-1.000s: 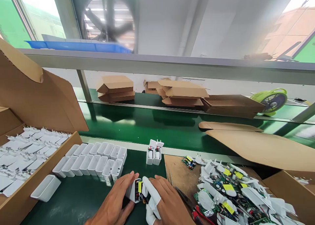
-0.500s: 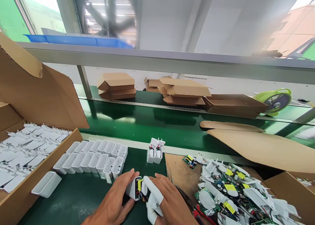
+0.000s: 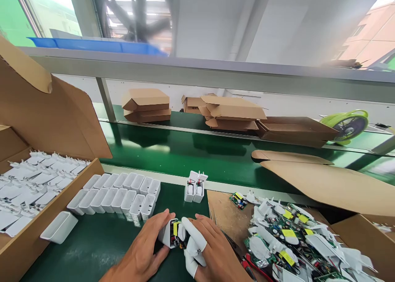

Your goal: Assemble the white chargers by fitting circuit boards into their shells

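My left hand (image 3: 145, 247) is closed round a white plastic housing (image 3: 165, 235), its open end turned to the right. A circuit board (image 3: 175, 229) with a yellow-taped part sits partly in that open end. My right hand (image 3: 214, 245), with white covers on the thumb and a finger, grips the board's outer end and a white piece beside it. The right fingertips hide much of that end. Beyond the hands stand two filled housings (image 3: 194, 187), side by side with lids raised. Rows of white housings (image 3: 119, 199) stand to the left, and one separate housing (image 3: 59, 227) lies nearer me.
At the left, a cardboard box (image 3: 49, 203) holds many white flat parts. On the right, circuit boards with white covers (image 3: 286, 241) lie heaped beside red-handled pliers (image 3: 248, 265) on a brown board (image 3: 224, 212). Folded cartons (image 3: 231, 109) and a green fan (image 3: 348, 125) stand at the back.
The view has shifted very slightly. Both hands stay at the housing and circuit board, and the right fingers have tilted a little; little else differs.
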`<state>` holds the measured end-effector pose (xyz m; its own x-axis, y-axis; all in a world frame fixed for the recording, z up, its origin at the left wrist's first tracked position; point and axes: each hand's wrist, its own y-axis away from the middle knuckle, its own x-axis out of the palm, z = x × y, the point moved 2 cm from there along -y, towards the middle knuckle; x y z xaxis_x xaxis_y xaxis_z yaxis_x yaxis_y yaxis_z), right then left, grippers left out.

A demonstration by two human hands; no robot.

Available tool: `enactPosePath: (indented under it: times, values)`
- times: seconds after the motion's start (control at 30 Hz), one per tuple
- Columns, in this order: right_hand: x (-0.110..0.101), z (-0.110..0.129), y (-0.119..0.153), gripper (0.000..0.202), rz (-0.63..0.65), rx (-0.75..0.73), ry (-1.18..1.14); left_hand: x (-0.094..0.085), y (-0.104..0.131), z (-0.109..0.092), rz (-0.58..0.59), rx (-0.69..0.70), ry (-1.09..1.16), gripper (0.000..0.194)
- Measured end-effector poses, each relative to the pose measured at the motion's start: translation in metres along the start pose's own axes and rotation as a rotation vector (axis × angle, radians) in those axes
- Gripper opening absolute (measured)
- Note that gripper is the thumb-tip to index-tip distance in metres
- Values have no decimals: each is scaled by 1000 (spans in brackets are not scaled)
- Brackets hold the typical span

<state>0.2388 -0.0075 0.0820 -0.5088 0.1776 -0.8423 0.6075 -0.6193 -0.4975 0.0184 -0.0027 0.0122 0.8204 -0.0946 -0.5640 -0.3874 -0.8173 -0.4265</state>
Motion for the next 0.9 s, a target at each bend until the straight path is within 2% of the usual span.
enactPosePath:
  times: [0.2,0.57,0.63,0.73,0.83,0.9]
  values:
    - [0,0,0,86,9,10,-7,0,3,4,44,-53,12,69]
    - [8,0,1,84,125,29,-62,0,2,6,46,-14,-23,71]
    - [9,-1,1,77,124,57,-66,0,1,3,76,4,-9,74]
    - [3,1,1,66,48,133,-137,-1,-1,-5,155,6,31,77]
    - [-8,2,2,40,-24,254,-273,-3,-6,-13,150,32,76,61]
    - [-10,2,2,37,-21,287,-334,-6,-10,-14,89,54,112,50]
